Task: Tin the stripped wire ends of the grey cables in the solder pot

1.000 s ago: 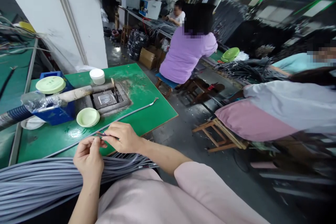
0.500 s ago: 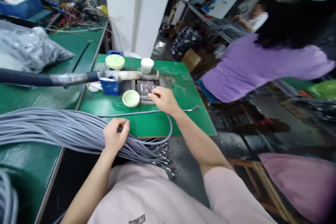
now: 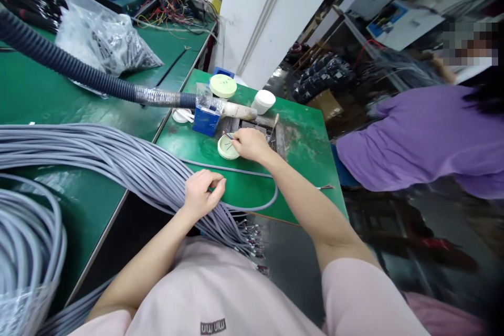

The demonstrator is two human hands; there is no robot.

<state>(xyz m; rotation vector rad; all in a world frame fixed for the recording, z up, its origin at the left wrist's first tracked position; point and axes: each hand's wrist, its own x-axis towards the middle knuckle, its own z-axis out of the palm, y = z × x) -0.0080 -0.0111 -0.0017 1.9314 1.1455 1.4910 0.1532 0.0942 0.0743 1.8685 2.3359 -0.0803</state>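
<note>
My right hand (image 3: 252,144) is closed in a pinch on a few thin coloured wires (image 3: 228,136). Their tips are over a small pale-green dish (image 3: 223,153) with thin dark strands in it. Lower down, my left hand (image 3: 202,192) rests on a thick bundle of grey cables (image 3: 129,160), its fingers curled; whether it grips a cable is hidden. The bundle's stripped ends (image 3: 252,236) hang past the table edge near my body. One grey cable (image 3: 273,197) loops near my right forearm. Just behind my right hand sits a grimy metal solder pot (image 3: 255,127), partly covered by the hand.
A black ribbed hose (image 3: 102,84) reaches across to the pot, propped on a blue box (image 3: 207,119). Beside it stand a white jar (image 3: 263,101) and a green-lidded tub (image 3: 223,85). Coiled grey cable (image 3: 27,241) lies at left. A person in purple (image 3: 401,136) is at right.
My right hand has moved left with the wires, from in front of the solder pot to over the pale-green dish. My left hand stays on the bundle. The camera view has turned.
</note>
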